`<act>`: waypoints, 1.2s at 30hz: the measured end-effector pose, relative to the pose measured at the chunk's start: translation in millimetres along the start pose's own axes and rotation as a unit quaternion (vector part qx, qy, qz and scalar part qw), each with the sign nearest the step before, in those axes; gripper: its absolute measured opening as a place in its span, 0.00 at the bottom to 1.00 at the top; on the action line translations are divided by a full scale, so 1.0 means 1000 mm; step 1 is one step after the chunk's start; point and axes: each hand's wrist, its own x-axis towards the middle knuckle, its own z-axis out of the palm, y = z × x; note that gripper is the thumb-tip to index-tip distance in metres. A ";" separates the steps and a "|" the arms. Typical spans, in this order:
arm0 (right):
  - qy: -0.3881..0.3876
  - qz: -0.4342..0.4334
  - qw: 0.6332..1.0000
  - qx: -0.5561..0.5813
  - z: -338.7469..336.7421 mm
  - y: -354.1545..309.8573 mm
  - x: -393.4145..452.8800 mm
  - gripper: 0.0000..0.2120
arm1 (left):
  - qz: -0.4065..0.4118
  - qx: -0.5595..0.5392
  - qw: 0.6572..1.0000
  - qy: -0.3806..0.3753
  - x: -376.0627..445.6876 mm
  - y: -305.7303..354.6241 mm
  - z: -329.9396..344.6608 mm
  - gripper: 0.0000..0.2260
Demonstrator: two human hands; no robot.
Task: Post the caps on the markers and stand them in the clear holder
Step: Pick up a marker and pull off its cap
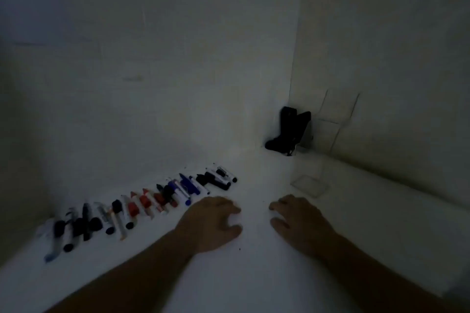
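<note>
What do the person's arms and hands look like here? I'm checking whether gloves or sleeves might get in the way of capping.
Both forearms are bare as far as the frame shows: no sleeves in view. The left hand and right hand wear no gloves. The dim, blurred picture shows no watch, ring or band, though small items could be missed.

The head view is very dim and greenish-grey, soft and smeared with motion blur, its corners darkening and lines bowing outward, with the white table [254,274] palest near centre.
</note>
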 end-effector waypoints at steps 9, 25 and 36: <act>0.026 0.042 0.983 0.177 0.024 -0.022 0.117 0.19 | 0.045 -0.035 0.991 0.118 0.048 -0.039 0.016 0.08; 0.105 0.089 0.964 0.226 0.021 -0.012 0.134 0.12 | 0.071 -0.051 0.990 0.107 0.045 -0.046 0.021 0.07; 0.119 0.023 0.914 0.386 0.027 -0.007 0.121 0.04 | -0.136 0.007 0.990 0.043 0.144 -0.070 -0.040 0.10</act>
